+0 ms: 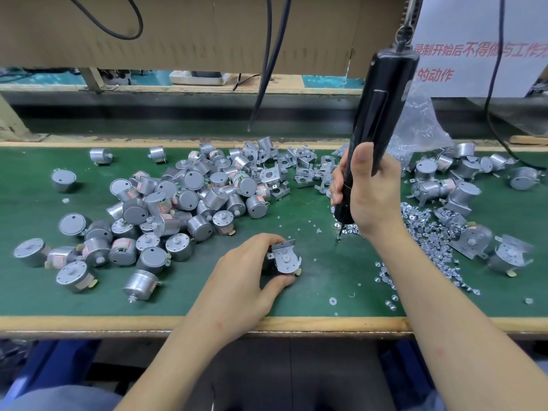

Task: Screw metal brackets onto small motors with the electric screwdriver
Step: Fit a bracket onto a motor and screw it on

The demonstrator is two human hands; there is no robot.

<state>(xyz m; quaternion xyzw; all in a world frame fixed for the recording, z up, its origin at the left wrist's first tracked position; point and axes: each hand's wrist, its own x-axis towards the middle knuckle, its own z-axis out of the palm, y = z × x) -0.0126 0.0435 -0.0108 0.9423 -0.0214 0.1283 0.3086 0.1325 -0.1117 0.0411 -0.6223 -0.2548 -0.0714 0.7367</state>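
The left hand (249,271) grips a bracketed motor (285,260) while, just right of it, the right hand (366,191) clasps the electric screwdriver (382,114).

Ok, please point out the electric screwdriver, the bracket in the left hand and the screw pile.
electric screwdriver (382,108): head view, black upper body.
bracket (286,259): head view, flat top face.
screw pile (430,235): head view, middle of heap.

The left forearm (189,345) and right forearm (444,307) are bare, sleeveless down to the bottom edge. The left hand (246,271) and right hand (367,191) are bare too, thumbnails cut short. Light blue-grey clothing (59,398) shows at the bottom left corner.
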